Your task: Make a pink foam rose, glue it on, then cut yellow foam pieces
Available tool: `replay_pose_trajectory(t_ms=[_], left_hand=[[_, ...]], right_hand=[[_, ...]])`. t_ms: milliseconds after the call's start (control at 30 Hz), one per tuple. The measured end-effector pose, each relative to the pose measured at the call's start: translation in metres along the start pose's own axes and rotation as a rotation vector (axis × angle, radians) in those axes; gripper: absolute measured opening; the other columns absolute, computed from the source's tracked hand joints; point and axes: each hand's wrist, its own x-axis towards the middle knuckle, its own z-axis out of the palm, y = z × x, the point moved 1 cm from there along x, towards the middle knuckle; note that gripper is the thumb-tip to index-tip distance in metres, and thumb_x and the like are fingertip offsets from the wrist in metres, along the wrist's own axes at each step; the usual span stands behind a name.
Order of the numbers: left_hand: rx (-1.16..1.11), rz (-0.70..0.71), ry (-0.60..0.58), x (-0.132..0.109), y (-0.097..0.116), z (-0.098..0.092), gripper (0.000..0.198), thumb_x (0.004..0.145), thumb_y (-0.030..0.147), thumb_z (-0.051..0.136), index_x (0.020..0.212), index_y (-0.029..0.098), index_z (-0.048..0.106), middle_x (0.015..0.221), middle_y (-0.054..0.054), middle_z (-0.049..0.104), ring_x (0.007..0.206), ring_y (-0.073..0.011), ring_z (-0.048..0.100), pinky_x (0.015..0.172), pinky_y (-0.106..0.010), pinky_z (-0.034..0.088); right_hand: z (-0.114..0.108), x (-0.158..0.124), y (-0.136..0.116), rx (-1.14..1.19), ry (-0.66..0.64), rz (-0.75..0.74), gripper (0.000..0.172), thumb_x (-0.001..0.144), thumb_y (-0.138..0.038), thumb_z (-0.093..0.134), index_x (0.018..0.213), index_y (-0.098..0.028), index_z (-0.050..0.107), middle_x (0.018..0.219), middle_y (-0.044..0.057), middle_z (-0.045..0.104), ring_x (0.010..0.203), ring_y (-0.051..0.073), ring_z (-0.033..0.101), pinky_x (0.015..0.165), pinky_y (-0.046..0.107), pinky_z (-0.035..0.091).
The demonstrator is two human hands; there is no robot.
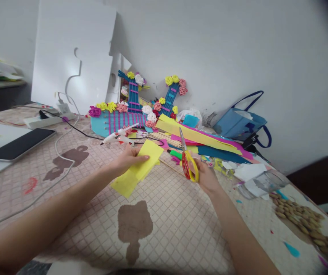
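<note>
A strip of yellow paper hangs at a slant in my left hand, its thumb lying on top. Scissors with red and yellow handles are held in my right hand, the blades pointing up and away from me. The blades stand apart from the yellow strip. Just beyond my left hand lies a white glue gun. A green-handled tool rests between the two hands.
Blue decorated cutouts with paper flowers lean by the wall. Coloured sheets and wooden sticks lie in front. A phone, power strip and cables are left; a blue bag, scraps and nuts right.
</note>
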Motion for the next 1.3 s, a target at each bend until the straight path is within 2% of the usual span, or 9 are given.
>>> replay_pose_trajectory(t_ms=[167,267,333,600,700,800,967,1133,1300], left_hand=[[-0.19,-0.024,-0.007,0.006,0.001,-0.007,0.027,0.065,0.031,0.075,0.081,0.012,0.065,0.074,-0.007,0.07,0.06,-0.0146,0.063,0.054,-0.022,0.049],[-0.247,-0.036,-0.01,0.007,0.001,-0.011,0.027,0.067,0.029,0.075,0.084,0.011,0.065,0.076,-0.009,0.071,0.062,-0.0163,0.065,0.057,-0.024,0.052],[-0.262,-0.037,0.002,0.007,0.002,-0.013,0.028,0.067,0.028,0.074,0.087,0.01,0.065,0.079,-0.01,0.071,0.064,-0.0174,0.066,0.059,-0.025,0.053],[-0.209,0.098,0.127,0.009,0.002,-0.018,0.064,0.064,0.028,0.077,0.121,0.016,0.051,0.094,-0.01,0.07,0.075,-0.0208,0.068,0.063,-0.028,0.055],[-0.197,0.138,0.215,0.01,0.003,-0.021,0.073,0.062,0.028,0.079,0.126,0.018,0.045,0.085,-0.005,0.069,0.069,-0.0179,0.067,0.059,-0.025,0.054],[-0.192,0.183,0.208,0.008,0.007,-0.022,0.078,0.062,0.029,0.078,0.129,0.022,0.038,0.078,-0.001,0.068,0.063,-0.0155,0.066,0.054,-0.022,0.052],[-0.226,0.226,0.12,0.007,0.009,-0.025,0.067,0.064,0.027,0.077,0.12,0.025,0.041,0.083,0.0,0.068,0.065,-0.0146,0.066,0.057,-0.024,0.052],[-0.233,0.18,0.154,0.011,0.005,-0.029,0.044,0.06,0.027,0.079,0.096,0.018,0.056,0.075,0.0,0.066,0.062,-0.0126,0.064,0.055,-0.02,0.05],[-0.192,0.146,0.178,0.012,0.004,-0.03,0.039,0.057,0.028,0.081,0.088,0.014,0.062,0.076,-0.002,0.067,0.06,-0.0106,0.062,0.054,-0.019,0.048]], right_hand=[[0.039,-0.014,-0.007,0.451,-0.302,0.099,0.044,0.072,-0.062,0.06,0.09,-0.022,0.056,0.072,0.0,0.051,0.053,0.01,0.04,0.047,0.024,0.034],[0.057,-0.022,-0.004,0.593,-0.402,0.172,0.048,0.071,-0.067,0.055,0.081,-0.021,0.054,0.069,-0.001,0.044,0.048,0.008,0.032,0.044,0.022,0.029],[0.066,-0.028,-0.005,0.653,-0.449,0.209,0.049,0.071,-0.069,0.054,0.078,-0.02,0.053,0.068,-0.001,0.044,0.048,0.008,0.031,0.044,0.022,0.029],[0.073,-0.039,-0.014,0.745,-0.625,0.29,0.068,0.068,-0.081,0.039,0.093,-0.019,0.053,0.073,0.002,0.051,0.058,0.013,0.043,0.058,0.031,0.041],[0.075,-0.038,-0.009,0.774,-0.673,0.311,0.07,0.07,-0.081,0.034,0.093,-0.018,0.054,0.067,0.001,0.048,0.055,0.013,0.042,0.057,0.031,0.041],[0.077,-0.038,-0.006,0.813,-0.698,0.321,0.07,0.072,-0.08,0.032,0.093,-0.017,0.055,0.065,-0.001,0.045,0.052,0.012,0.04,0.056,0.03,0.04],[0.076,-0.039,-0.006,0.844,-0.736,0.338,0.07,0.073,-0.08,0.03,0.091,-0.017,0.055,0.066,0.0,0.046,0.051,0.011,0.039,0.055,0.029,0.04],[0.077,-0.04,-0.006,0.855,-0.769,0.346,0.07,0.074,-0.079,0.028,0.091,-0.016,0.055,0.066,0.0,0.047,0.05,0.011,0.04,0.054,0.029,0.041],[0.079,-0.041,-0.007,0.871,-0.776,0.339,0.07,0.075,-0.079,0.029,0.092,-0.016,0.056,0.067,0.0,0.049,0.05,0.011,0.041,0.055,0.03,0.042]])
